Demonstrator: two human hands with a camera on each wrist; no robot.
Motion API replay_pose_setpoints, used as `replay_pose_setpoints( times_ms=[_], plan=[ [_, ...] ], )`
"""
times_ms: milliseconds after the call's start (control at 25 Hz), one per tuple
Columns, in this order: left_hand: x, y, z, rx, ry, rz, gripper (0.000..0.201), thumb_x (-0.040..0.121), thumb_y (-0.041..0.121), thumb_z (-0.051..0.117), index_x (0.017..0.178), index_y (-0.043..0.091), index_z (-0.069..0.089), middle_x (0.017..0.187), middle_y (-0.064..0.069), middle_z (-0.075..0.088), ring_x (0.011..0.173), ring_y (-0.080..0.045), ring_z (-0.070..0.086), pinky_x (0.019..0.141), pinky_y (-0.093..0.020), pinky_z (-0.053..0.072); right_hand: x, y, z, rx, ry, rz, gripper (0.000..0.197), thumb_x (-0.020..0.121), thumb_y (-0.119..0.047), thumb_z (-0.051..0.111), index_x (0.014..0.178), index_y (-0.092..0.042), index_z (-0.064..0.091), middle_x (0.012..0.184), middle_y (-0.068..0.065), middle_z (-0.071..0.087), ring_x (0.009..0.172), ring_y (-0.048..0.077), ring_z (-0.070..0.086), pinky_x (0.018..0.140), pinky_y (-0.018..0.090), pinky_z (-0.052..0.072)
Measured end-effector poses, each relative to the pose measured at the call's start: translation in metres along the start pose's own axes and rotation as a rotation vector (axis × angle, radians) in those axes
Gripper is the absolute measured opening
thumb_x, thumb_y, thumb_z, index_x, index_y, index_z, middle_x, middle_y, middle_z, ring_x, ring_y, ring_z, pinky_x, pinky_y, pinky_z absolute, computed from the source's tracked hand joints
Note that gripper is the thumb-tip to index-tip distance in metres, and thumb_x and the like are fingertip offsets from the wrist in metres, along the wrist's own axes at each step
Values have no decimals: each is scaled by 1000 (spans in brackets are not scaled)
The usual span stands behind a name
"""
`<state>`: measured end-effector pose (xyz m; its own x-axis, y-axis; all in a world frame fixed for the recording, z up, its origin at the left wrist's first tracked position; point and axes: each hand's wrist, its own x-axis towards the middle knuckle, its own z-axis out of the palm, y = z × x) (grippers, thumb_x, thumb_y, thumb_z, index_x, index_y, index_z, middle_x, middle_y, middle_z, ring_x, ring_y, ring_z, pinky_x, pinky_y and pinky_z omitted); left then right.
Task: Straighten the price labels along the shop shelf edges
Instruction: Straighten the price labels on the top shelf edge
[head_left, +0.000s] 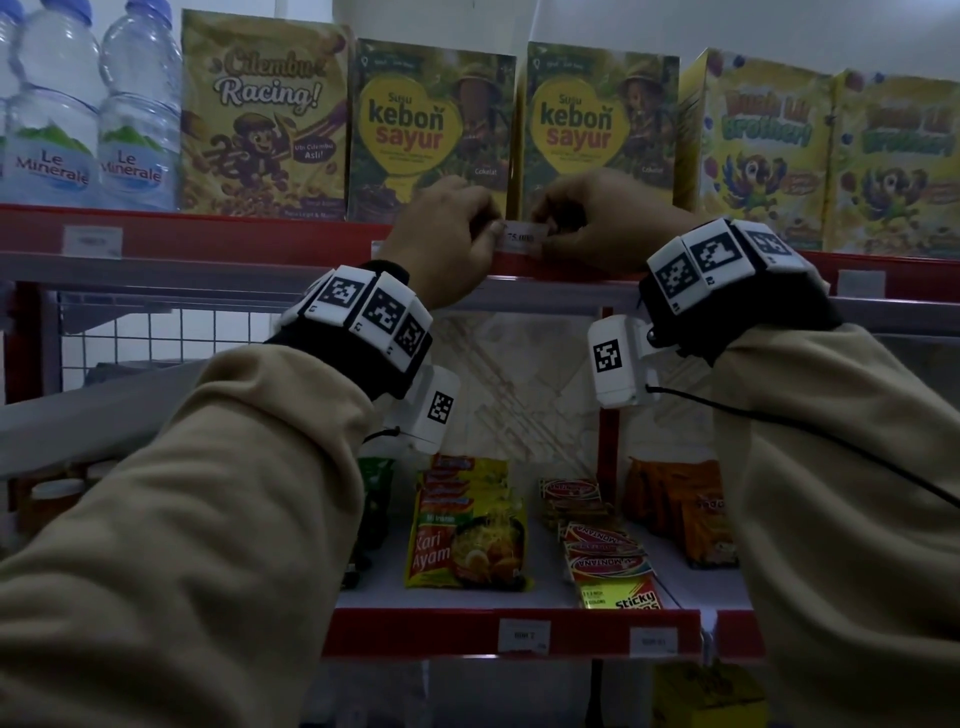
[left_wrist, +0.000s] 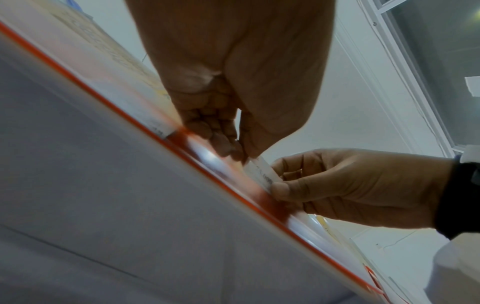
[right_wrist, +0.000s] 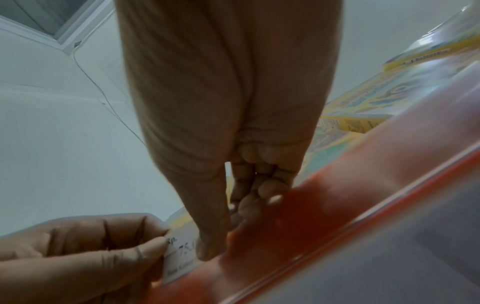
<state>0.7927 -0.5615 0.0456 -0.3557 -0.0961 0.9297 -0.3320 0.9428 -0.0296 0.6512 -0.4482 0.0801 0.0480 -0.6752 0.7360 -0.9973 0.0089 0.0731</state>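
price label (head_left: 523, 238), white paper slip, printed "75.000", sits on the red shelf edge strip (head_left: 218, 236) of the upper shelf, just below the gap between the two "kebon sayur" boxes (head_left: 431, 132). left hand (head_left: 441, 234) pinches the label's left end between thumb and curled fingers; right hand (head_left: 584, 223) pinches the right end the same way. both grips closed on the label, nothing else held. from the right wrist view the slip appears lifted slightly off the strip, not seated flat.

handling, judged: very light, thin, floppy paper; creases or tears easily if pulled unevenly. best held at the two short ends, as now, keeping it taut and level while sliding it into the strip. slippery plastic strip cover likely.

further labels on the same strip: one left, below the "cilembu racing" box (head_left: 262, 111); two on the lower shelf's edge.
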Motion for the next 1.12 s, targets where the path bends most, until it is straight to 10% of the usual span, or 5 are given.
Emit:
replay_pose_setpoints(
  times_ms=[800, 1120],
  plan=[
    [2, 6, -4, 109, -91, -2, 29, 96, 26, 46, 110, 6, 63, 113, -16, 52, 108, -30, 47, 83, -33, 34, -8, -8, -2, -88, -6, 63, 26, 87, -31, 66, 107, -16, 68, 81, -6, 50, 83, 12, 48, 55, 16, 31],
    [1, 4, -9, 103, -75, 16, 25, 96, 24, 48, 107, 6, 62, 109, -15, 55, 106, -29, 48, 88, -34, 35, -9, -7, 1, 1, 38, 71, 26, 83, -26, 70, 107, -18, 61, 91, -3, 54, 89, 14, 50, 76, 29, 42]
  ],
)
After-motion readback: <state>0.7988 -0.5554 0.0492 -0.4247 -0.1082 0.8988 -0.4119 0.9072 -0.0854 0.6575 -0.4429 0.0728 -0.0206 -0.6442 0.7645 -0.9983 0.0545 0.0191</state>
